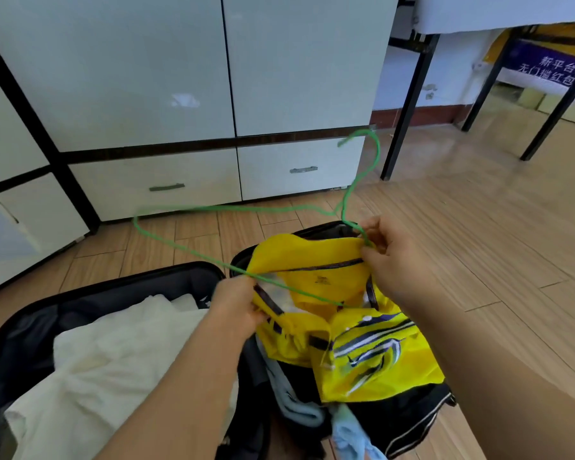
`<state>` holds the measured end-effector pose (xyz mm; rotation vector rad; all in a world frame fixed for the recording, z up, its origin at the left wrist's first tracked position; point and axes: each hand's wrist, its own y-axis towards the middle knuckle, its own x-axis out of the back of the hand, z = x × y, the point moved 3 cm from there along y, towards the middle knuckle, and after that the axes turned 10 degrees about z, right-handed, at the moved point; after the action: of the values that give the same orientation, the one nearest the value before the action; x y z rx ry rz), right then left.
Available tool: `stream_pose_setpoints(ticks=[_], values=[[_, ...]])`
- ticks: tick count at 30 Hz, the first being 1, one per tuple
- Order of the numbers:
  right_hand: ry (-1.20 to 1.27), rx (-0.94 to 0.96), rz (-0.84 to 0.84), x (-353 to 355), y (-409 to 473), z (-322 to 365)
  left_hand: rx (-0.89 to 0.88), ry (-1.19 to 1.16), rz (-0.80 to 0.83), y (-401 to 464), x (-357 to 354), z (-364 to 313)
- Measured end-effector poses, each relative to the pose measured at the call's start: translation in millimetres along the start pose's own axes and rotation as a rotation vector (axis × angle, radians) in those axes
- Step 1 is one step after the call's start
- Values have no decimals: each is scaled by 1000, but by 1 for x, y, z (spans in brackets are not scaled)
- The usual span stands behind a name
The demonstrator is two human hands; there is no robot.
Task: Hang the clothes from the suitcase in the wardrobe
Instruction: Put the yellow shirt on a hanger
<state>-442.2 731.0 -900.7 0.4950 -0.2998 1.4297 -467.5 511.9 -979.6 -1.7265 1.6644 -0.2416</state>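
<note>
A person's left hand (238,302) and right hand (390,257) each pinch the collar of a yellow shirt (316,260), held above an open suitcase (63,300) on the wooden floor (478,227). A green hanger (193,209) pokes into the neckline. The white wardrobe (140,71) stands closed behind.

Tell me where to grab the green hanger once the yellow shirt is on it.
Take the green hanger at its neck just below the hook, coming from above. The hook points up and away toward the wardrobe, and that stretch is bare, while the yellow shirt and both hands crowd the lower arm.
</note>
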Motion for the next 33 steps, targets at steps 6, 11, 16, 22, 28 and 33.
stream_pose_setpoints(ticks=[6,11,16,22,28,33], values=[[210,-69,217,-12,0,12,-119,-49,60,-13,-10,-36],[388,5,45,-7,2,43,-86,0,157,-34,-18,-34],[343,135,62,-3,2,61,5,16,179,-47,-5,-41],[101,135,-23,-1,7,55,78,-90,30,-48,21,-49],[-238,166,-17,4,10,51,-54,-202,-217,-33,52,-48],[-298,123,4,6,14,48,-256,-164,-485,-28,60,-53]])
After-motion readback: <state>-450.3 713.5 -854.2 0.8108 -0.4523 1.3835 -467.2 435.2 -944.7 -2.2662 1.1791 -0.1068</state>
